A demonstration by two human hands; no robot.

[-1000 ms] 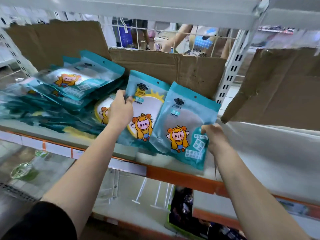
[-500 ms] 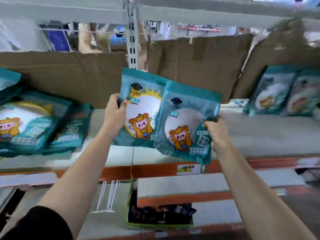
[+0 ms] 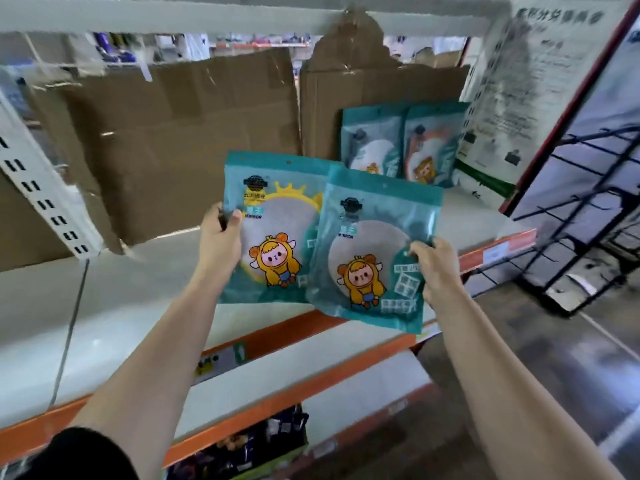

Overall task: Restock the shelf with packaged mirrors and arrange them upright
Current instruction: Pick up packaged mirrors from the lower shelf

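Observation:
My left hand grips the left edge of a teal packaged mirror with a yellow sun ring and a cartoon figure. A second teal packaged mirror overlaps the first one's right side, and my right hand grips its right edge. Both packs are held upright in the air above the white shelf. Two more packaged mirrors stand upright at the shelf's back right, leaning on brown cardboard.
Cardboard sheets line the back of the shelf. A white slotted upright leans at the left. A printed sign and a dark wire rack stand at the right. Orange shelf edges and dark goods lie below.
I have carried both packs to the right along the shelf. The pile of flat mirror packs at the left has left the view, and the two upright packs at the right are now close.

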